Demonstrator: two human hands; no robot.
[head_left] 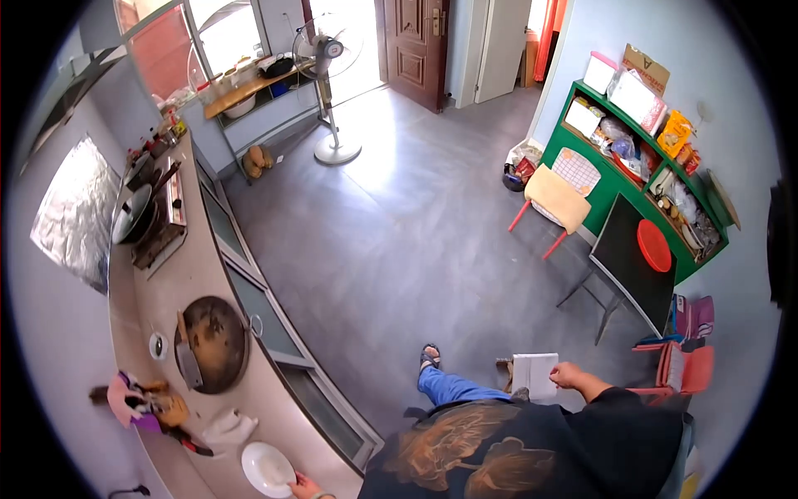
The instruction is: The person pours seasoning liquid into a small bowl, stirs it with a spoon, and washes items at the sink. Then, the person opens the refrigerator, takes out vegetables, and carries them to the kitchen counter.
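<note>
At the bottom of the counter, my left hand (pixel 307 487) is closed on the rim of a white plate (pixel 268 468). My right hand (pixel 568 376) hangs over the floor on the other side, its fingers curled. It overlaps the right edge of a flat white rectangular thing (pixel 534 378); whether it touches that, or holds anything, I cannot tell. Beside the plate lies a crumpled white cloth or bag (pixel 229 430). Further up the counter a cleaver (pixel 188 359) rests on a round, dark-stained chopping board (pixel 218 345).
A gas stove (pixel 162 220) with a lidded pan stands further along the counter. A holder with knives (pixel 150 403) is against the wall. On the right are a folding table (pixel 636 262) with a red tray, a chair (pixel 555 197) and green shelves (pixel 611 162). A fan (pixel 337 150) stands near the door.
</note>
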